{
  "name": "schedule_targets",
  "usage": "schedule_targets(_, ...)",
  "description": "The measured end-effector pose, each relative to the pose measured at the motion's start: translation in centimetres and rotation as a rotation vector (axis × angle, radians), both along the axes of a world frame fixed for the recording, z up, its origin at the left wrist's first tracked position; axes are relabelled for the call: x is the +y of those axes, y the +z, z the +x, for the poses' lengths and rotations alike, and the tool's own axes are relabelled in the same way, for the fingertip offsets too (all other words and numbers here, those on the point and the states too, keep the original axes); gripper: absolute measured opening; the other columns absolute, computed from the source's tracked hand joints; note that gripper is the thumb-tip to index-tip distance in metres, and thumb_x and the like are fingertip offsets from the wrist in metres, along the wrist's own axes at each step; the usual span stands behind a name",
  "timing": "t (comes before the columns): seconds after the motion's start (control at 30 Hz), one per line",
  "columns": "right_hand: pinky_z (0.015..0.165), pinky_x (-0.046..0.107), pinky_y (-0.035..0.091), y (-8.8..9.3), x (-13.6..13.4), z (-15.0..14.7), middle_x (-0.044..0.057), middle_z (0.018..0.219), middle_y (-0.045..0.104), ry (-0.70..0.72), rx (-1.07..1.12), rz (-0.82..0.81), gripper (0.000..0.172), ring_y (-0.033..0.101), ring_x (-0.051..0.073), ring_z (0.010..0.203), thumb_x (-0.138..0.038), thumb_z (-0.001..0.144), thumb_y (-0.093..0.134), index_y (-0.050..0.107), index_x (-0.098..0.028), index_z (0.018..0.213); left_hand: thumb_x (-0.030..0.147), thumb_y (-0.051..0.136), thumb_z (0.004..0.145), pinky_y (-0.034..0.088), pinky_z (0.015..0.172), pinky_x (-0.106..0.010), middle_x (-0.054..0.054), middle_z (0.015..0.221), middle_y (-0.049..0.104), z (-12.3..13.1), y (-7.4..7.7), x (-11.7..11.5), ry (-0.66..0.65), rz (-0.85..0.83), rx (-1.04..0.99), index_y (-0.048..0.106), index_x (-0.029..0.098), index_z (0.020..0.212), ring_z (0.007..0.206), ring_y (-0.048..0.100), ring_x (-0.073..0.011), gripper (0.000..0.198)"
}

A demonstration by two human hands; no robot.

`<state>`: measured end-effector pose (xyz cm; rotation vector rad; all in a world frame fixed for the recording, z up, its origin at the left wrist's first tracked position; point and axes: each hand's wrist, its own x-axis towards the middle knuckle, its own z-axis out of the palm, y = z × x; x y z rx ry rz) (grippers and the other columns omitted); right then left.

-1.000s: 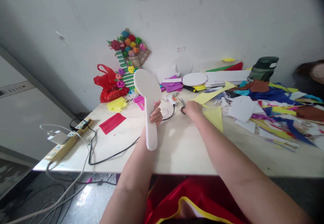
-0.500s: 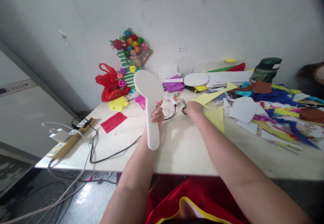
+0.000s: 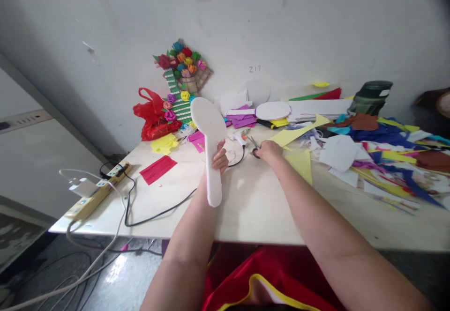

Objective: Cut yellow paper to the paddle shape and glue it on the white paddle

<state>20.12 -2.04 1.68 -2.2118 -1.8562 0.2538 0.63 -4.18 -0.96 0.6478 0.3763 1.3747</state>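
Note:
My left hand (image 3: 220, 157) is closed on a white paddle-shaped cutout (image 3: 212, 137) with a round head and a long handle. It is held upright above the table, tilted slightly left, its handle end toward me. My right hand (image 3: 270, 151) grips a pair of scissors (image 3: 253, 146) by the dark handles, and the blades point up and to the left. Close by the scissors lies a white glue gun (image 3: 239, 137) with a black cord. Yellow paper pieces (image 3: 298, 163) lie beside and beyond my right hand.
A pile of coloured scraps (image 3: 393, 147) covers the right side, near a dark green bottle (image 3: 371, 97). A power strip (image 3: 100, 191) with cords sits at the left edge. Red crepe paper (image 3: 158, 169), a red bag (image 3: 153, 114) and a paper-flower decoration (image 3: 183, 72) are left of centre. Another white paddle shape (image 3: 273, 110) lies behind.
The white paddle-shaped cutout has turned a little in my left hand's grip, showing more of its edge, and its head appears narrower. My right hand with the scissors stays nearly still.

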Motion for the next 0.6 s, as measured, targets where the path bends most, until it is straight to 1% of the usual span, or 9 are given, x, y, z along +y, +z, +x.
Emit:
schedule_targets(0.07, 0.071, 0.03, 0.045, 0.0, 0.0, 0.1, 0.014, 0.098, 0.066, 0.005, 0.008, -0.002, 0.045, 0.06, 0.026, 0.095, -0.047, 0.064, 0.061, 0.068, -0.016, 0.096, 0.064, 0.022, 0.082, 0.017, 0.025, -0.018, 0.009, 0.044, 0.02, -0.1, 0.1, 0.0, -0.035, 0.005, 0.038, 0.052, 0.016, 0.114, 0.025, 0.012, -0.0045, 0.065)
schedule_targets(0.17, 0.071, 0.029, 0.045, 0.0, 0.2, 0.0, 0.015, 0.098, 0.066, 0.01, 0.001, 0.013, 0.043, 0.06, 0.026, 0.095, -0.044, 0.066, 0.059, 0.067, -0.015, 0.097, 0.059, 0.021, 0.086, 0.011, 0.024, -0.019, 0.008, 0.043, 0.025, 0.1, 0.6, -0.4, -0.103, 0.02, 0.099, 0.056, 0.016, 0.102, 0.025, 0.013, -0.0043, 0.058)
schedule_targets(0.2, 0.071, 0.029, 0.045, -0.1, 0.2, 0.0, 0.016, 0.099, 0.065, 0.011, -0.006, 0.018, 0.042, 0.06, 0.026, 0.095, -0.042, 0.067, 0.059, 0.067, -0.014, 0.098, 0.056, 0.023, 0.087, 0.011, 0.024, -0.018, 0.008, 0.042, 0.027, 0.2, 0.8, -0.5, -0.108, 0.023, 0.121, 0.056, 0.017, 0.098, 0.025, 0.016, -0.0043, 0.053)
schedule_targets(0.27, 0.07, 0.029, 0.045, -0.1, 0.2, 0.0, 0.017, 0.1, 0.065, 0.01, -0.026, 0.027, 0.04, 0.06, 0.026, 0.094, -0.037, 0.069, 0.058, 0.066, -0.013, 0.099, 0.049, 0.033, 0.088, 0.014, 0.025, -0.017, 0.007, 0.042, 0.033, 0.4, 0.9, -0.6, -0.076, 0.029, 0.178, 0.055, 0.017, 0.094, 0.025, 0.022, -0.0041, 0.04)
schedule_targets(0.33, 0.071, 0.028, 0.045, -0.1, 0.2, -0.1, 0.018, 0.102, 0.064, 0.016, -0.046, 0.022, 0.039, 0.06, 0.025, 0.094, -0.031, 0.067, 0.059, 0.066, -0.012, 0.1, 0.044, 0.045, 0.084, 0.019, 0.027, -0.016, 0.006, 0.043, 0.041, 0.6, 0.8, -0.5, -0.03, 0.039, 0.254, 0.054, 0.017, 0.094, 0.027, 0.031, -0.0046, 0.031)
schedule_targets(0.37, 0.071, 0.028, 0.045, -0.1, 0.2, 0.0, 0.018, 0.102, 0.064, 0.02, -0.051, 0.011, 0.039, 0.06, 0.025, 0.094, -0.029, 0.066, 0.06, 0.065, -0.012, 0.102, 0.044, 0.05, 0.081, 0.023, 0.028, -0.016, 0.005, 0.045, 0.046, 0.6, 0.8, -0.4, -0.011, 0.045, 0.296, 0.054, 0.017, 0.094, 0.029, 0.036, -0.0054, 0.03)
schedule_targets(0.47, 0.073, 0.031, 0.045, -0.1, 0.2, 0.1, 0.017, 0.104, 0.063, 0.029, -0.06, -0.022, 0.04, 0.059, 0.027, 0.097, -0.024, 0.064, 0.06, 0.065, -0.013, 0.102, 0.042, 0.063, 0.07, 0.033, 0.034, -0.017, 0.001, 0.052, 0.056, 0.5, 0.9, -0.2, 0.032, 0.053, 0.406, 0.054, 0.014, 0.097, 0.037, 0.047, -0.008, 0.039)
schedule_targets(0.53, 0.075, 0.033, 0.044, 0.0, 0.1, 0.1, 0.015, 0.105, 0.063, 0.037, -0.045, 0.03, 0.033, 0.058, 0.028, 0.098, -0.024, 0.067, 0.057, 0.066, -0.015, 0.097, 0.04, 0.067, 0.066, 0.036, 0.037, -0.018, -0.002, 0.058, 0.061, 0.5, 1.2, -0.3, 0.029, 0.07, 0.462, 0.053, 0.013, 0.099, 0.04, 0.05, -0.009, 0.045)
schedule_targets(0.6, 0.074, 0.034, 0.043, 0.3, -0.1, -0.1, 0.012, 0.103, 0.065, 0.076, 0.056, 0.134, 0.026, 0.058, 0.027, 0.097, -0.028, 0.073, 0.052, 0.068, -0.017, 0.09, 0.04, 0.068, 0.065, 0.038, 0.039, -0.02, -0.004, 0.063, 0.064, 0.6, 1.4, -0.5, 0.033, 0.082, 0.508, 0.053, 0.011, 0.1, 0.042, 0.052, -0.0098, 0.048)
